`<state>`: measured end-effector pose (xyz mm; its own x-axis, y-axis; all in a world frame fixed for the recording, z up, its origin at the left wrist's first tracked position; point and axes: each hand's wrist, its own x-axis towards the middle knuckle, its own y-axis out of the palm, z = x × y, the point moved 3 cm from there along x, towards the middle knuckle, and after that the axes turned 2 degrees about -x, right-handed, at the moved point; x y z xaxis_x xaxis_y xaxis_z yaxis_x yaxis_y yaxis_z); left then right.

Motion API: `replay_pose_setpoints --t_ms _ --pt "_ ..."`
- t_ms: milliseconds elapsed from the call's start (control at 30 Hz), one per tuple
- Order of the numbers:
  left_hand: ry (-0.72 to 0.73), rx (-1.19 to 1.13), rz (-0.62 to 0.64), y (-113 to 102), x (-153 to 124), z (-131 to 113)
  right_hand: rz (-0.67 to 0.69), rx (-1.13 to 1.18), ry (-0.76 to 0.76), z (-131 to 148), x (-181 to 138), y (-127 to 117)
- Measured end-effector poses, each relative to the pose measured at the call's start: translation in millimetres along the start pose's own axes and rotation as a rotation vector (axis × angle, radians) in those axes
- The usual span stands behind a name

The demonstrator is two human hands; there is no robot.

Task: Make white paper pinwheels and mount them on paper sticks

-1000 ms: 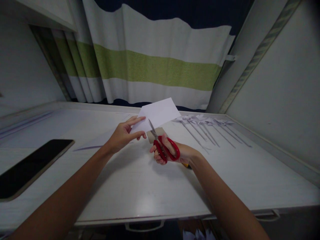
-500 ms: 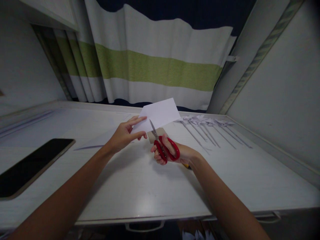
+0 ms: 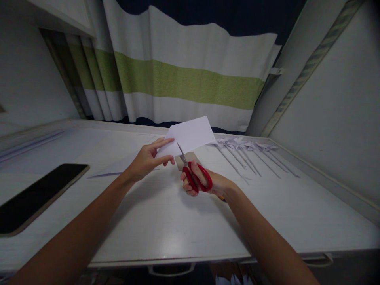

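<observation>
A white sheet of paper (image 3: pixel 191 132) is held up above the desk, its left end pinched by my left hand (image 3: pixel 148 160). My right hand (image 3: pixel 192 182) grips a pair of scissors with red handles (image 3: pixel 204 178). Their blades point up and away and overlap the lower edge of the paper in view. Beneath the scissors lies a small beige piece (image 3: pixel 179 162), partly covered. A yellow and dark object (image 3: pixel 222 198) shows only a little from behind my right wrist.
Several paper flowers on thin stems (image 3: pixel 237 152) lie at the back right of the white desk (image 3: pixel 166 233). A phone (image 3: pixel 38 194) rests at the left, near more white paper (image 3: pixel 115 168). A striped curtain (image 3: pixel 190 83) hangs behind. Drawer handles (image 3: pixel 171 271) line the front edge.
The scissors have shifted very slightly, their blades looking a little closer together. My left hand and the paper stay almost where they were.
</observation>
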<state>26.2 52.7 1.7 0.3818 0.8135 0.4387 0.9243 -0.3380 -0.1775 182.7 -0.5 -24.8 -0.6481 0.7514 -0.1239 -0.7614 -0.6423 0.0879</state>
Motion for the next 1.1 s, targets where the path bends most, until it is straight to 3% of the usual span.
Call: replay_pose_setpoints --t_ms 1100 --pt "0.014 0.047 -0.046 0.2 -0.1 -7.6 -0.039 -0.05 -0.018 -4.6 3.5 -1.0"
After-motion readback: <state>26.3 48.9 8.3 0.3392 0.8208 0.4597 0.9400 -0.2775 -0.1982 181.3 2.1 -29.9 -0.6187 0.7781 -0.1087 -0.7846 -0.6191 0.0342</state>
